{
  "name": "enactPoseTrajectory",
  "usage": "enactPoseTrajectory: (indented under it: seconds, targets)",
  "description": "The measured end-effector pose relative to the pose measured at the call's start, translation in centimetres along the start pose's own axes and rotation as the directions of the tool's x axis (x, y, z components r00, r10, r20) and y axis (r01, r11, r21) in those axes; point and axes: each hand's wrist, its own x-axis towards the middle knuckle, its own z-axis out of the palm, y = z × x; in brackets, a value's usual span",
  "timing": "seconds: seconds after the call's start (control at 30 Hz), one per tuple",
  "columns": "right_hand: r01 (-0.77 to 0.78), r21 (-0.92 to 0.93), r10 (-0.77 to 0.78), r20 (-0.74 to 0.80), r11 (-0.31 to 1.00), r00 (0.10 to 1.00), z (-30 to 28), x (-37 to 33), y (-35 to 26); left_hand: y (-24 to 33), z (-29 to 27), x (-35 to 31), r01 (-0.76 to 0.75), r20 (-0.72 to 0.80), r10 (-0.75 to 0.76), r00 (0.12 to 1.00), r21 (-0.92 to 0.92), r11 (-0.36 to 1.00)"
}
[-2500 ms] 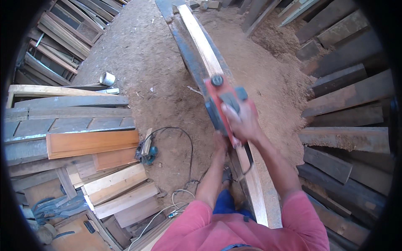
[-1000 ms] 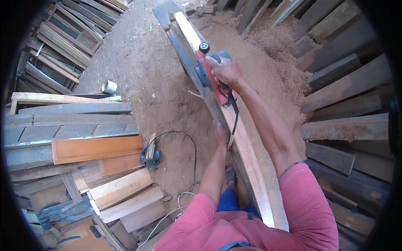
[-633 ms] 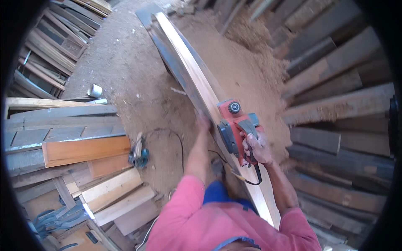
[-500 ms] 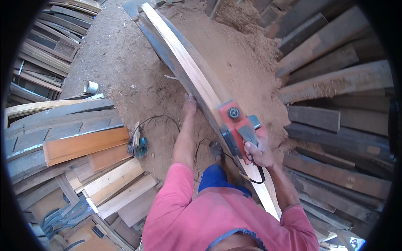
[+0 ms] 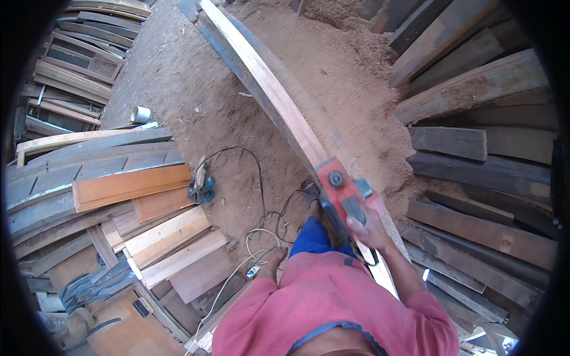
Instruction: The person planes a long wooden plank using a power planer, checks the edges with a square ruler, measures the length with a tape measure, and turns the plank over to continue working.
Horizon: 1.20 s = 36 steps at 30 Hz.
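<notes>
The fingers of the right hand (image 5: pixel 369 228), slightly blurred, are curling closed around the dark grey handle of a red, boxy electric planer (image 5: pixel 333 178) with a round black knob at its front. The left hand (image 5: pixel 275 258) is hanging to the left of the planer, beside the person's body and near a loose white cord (image 5: pixel 259 249); how far its fingers are bent, or whether they are holding anything, I cannot tell.

The planer is sitting on the nearer part of a long, narrow, pale wooden board (image 5: pixel 261 65), which is stretching well beyond it. Under this board a long, narrow, dark, weathered desk (image 5: pixel 267 110) is running the same way.

Left of the planer, a small teal and dark power tool (image 5: pixel 208 194) is lying on the brown, sawdust-covered ground (image 5: pixel 356 89), a thin black cable (image 5: pixel 262 178) looping near it. Farther left, a glossy orange-brown wooden panel (image 5: pixel 132 187) is resting on stacked timber. Right of the planer, rough dark planks (image 5: pixel 481 175) are lying piled.
</notes>
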Motion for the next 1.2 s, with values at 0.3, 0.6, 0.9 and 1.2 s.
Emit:
enactPoseTrajectory:
  seconds: [0.3, 0.6, 0.9, 1.2]
  targets:
    - [0.221, -0.023, -0.222, -0.056, 0.975, 0.973, 2.0, 21.8, -10.0, 6.4, -12.3, 0.4, -0.172, -0.372, -0.016, 0.928, -0.466, 0.868]
    - [0.165, 0.524, -0.073, -0.192, 0.836, 0.979, -2.8, 14.4, -6.1, 21.9, -35.3, -8.3, -0.424, -0.896, 0.271, 0.352, 0.105, 0.9]
    - [0.179, 0.558, 0.364, -0.719, 0.81, 0.592, -3.3, -8.1, 6.0, 34.8, -33.9, -12.6, -0.443, -0.515, 0.827, 0.225, 0.702, 0.558]
    - [0.494, 0.465, 0.539, -0.842, 0.735, -0.01, 5.1, -31.3, 13.1, 35.8, -13.3, -18.0, -0.538, 0.11, 0.97, 0.217, 0.842, 0.025]
